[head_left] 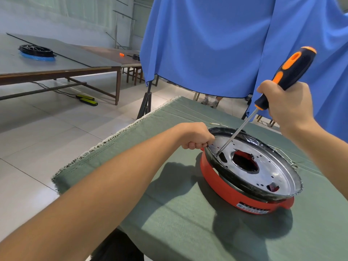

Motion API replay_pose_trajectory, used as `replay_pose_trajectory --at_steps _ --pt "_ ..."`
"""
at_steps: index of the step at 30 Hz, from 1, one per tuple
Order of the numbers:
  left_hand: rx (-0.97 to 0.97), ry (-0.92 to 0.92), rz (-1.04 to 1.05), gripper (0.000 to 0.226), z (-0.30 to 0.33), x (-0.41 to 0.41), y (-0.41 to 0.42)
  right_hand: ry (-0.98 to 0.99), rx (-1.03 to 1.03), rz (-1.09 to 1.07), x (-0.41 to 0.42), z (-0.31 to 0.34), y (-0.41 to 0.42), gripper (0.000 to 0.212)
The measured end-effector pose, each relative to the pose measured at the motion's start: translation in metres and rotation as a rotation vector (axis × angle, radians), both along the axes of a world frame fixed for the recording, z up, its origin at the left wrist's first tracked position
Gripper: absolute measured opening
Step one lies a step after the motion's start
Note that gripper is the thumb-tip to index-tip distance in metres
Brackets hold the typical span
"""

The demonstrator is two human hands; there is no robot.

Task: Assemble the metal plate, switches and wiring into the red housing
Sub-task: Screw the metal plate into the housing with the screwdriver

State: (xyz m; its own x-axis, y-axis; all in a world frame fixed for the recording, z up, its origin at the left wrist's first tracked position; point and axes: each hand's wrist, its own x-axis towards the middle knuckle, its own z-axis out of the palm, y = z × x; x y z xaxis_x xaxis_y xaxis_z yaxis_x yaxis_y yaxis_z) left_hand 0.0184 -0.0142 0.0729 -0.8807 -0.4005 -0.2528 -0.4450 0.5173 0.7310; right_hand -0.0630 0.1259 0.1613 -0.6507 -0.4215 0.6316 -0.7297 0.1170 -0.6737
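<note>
Gripping the rim of the metal plate (267,170) with curled fingers, the left hand (195,136) steadies it in the red housing (226,189), which sits near the table's (169,213) far right corner. The right hand (288,104) is wrapped round a screwdriver (278,80) whose tip touches the plate's left edge.

One head-worn, wide-angle view looks forward and down from just above the person's arms. It sits close over the near table (188,213), whose green cloth fills the lower right. Both forearms reach in from the bottom edges. The view faces a blue curtain (216,44) at the far right, with floor and long tables (56,66) stretching away at the far left.
</note>
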Motion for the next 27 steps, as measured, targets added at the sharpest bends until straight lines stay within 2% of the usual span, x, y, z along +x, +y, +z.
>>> replay_pose_trajectory --at_steps 10,14,18,27 --pt "-0.077 0.103 0.106 0.028 -0.014 -0.008 0.006 0.104 0.056 0.052 0.013 0.002 -0.003 0.033" --pt "-0.169 0.065 0.086 0.025 -0.013 -0.009 0.01 0.125 0.068 0.04 0.015 0.004 -0.003 0.033" --pt "-0.161 -0.002 0.045 0.02 -0.014 -0.006 0.016 0.125 0.072 0.045 0.016 0.004 -0.001 0.034" --pt "-0.118 0.037 0.077 0.019 -0.013 0.0 0.019 0.114 0.074 0.076 0.019 0.002 0.001 0.034"
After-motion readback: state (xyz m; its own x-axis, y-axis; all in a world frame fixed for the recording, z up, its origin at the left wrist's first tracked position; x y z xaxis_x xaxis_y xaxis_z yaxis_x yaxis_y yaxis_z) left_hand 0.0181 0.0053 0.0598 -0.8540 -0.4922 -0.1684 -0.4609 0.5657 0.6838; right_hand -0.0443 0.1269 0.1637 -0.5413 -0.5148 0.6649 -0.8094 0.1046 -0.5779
